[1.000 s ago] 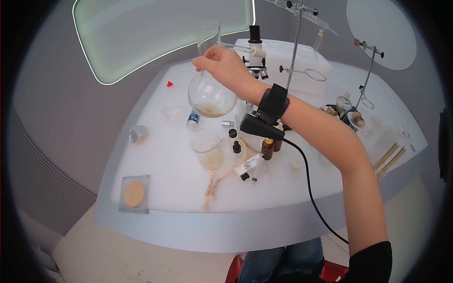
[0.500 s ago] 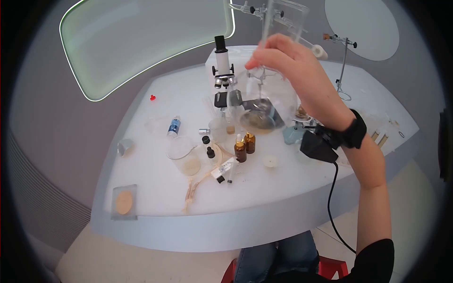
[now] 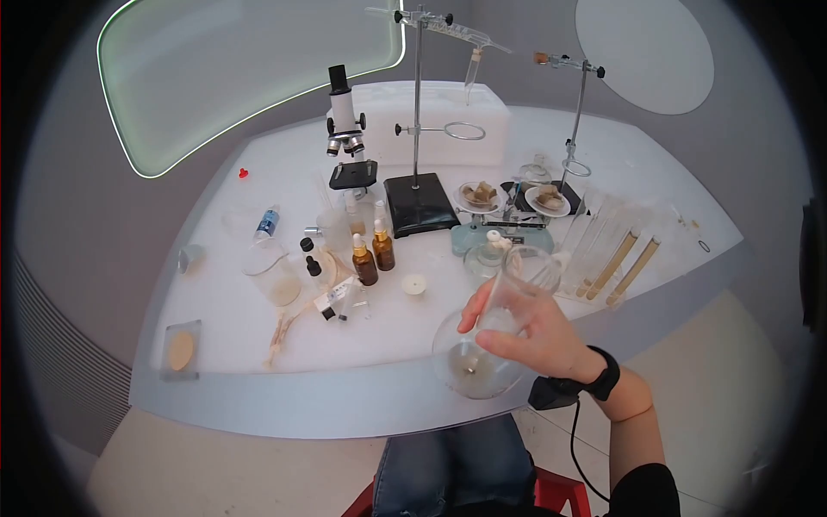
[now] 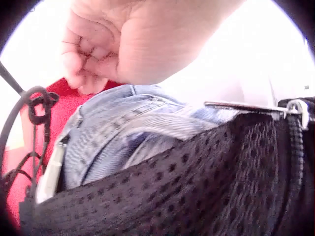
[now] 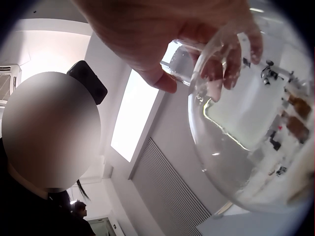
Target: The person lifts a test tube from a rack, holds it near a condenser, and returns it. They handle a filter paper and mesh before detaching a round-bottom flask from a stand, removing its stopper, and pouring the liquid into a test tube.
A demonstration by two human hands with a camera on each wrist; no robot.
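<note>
My right hand [image 3: 538, 336] grips the neck of a round-bottomed glass flask [image 3: 472, 366] near the front edge of the table. Some cloudy liquid shows in the bulb, and the neck leans up toward the back right. In the right wrist view the fingers and thumb of the hand [image 5: 197, 54] curl round the neck, above the clear bulb [image 5: 231, 162]. The left hand [image 4: 133, 44] hangs beside the jeans [image 4: 118, 132] with loosely curled fingers and holds nothing; the head view does not show it.
Test tubes [image 3: 633, 267] stand right of the flask. Behind are a balance [image 3: 500, 239] and clamp stands [image 3: 418, 121]. Leftward are brown dropper bottles [image 3: 364, 265], a microscope [image 3: 345, 129], a beaker [image 3: 280, 283] and a framed disc [image 3: 181, 351].
The right hand has carried the flask from the back left across the table, rightward and down to the front. The head view has turned to the right.
</note>
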